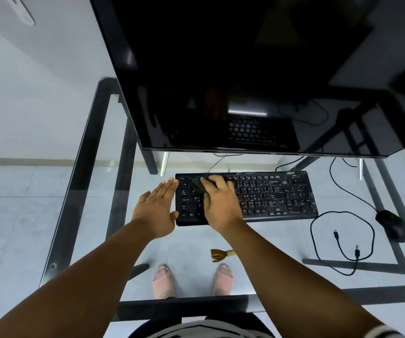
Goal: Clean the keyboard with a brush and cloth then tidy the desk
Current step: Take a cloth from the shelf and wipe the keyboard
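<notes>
A black keyboard (274,196) lies on the glass desk (91,147) below the monitor. My right hand (221,203) presses a dark cloth (200,184) onto the keyboard's upper left keys. My left hand (157,208) rests flat with fingers apart against the keyboard's left edge, holding nothing. A small brush (218,254) with golden-brown bristles lies on the glass in front of the keyboard, partly hidden by my right forearm.
A large dark monitor (245,81) hangs over the back of the desk. A black mouse (393,225) sits at the right, with loose black cables (338,240) looped beside it. My feet show through the glass.
</notes>
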